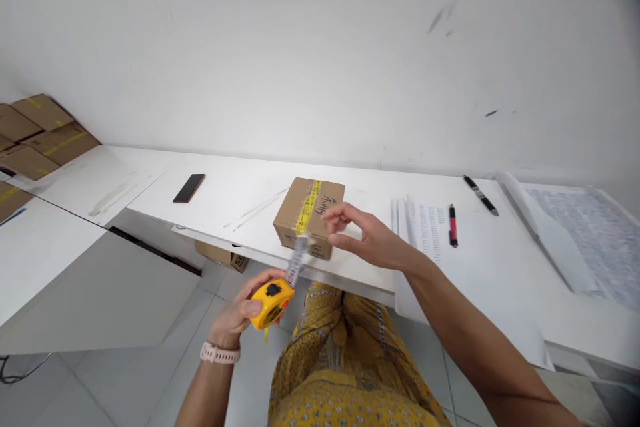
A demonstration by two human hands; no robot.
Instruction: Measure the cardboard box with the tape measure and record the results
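Observation:
My left hand (234,312), with a pink band on its wrist, is closed around a yellow tape measure (271,302) in front of the table edge. A short length of its blade (297,261), blurred, extends up toward the near side of a small cardboard box (290,210). Whether the blade's end touches the box I cannot tell. Yellow printed tape runs over the box top, beside dark handwriting. My right hand (370,237) hovers at the box's right side, fingers bent and thumb apart, with nothing in it.
On the white table (240,177) lie a dark phone (189,188), a red-and-black pen (453,225), a black pen (481,195) and printed papers (430,230). Several cartons (47,137) are stacked at the far left. Another carton (220,255) sits below the table.

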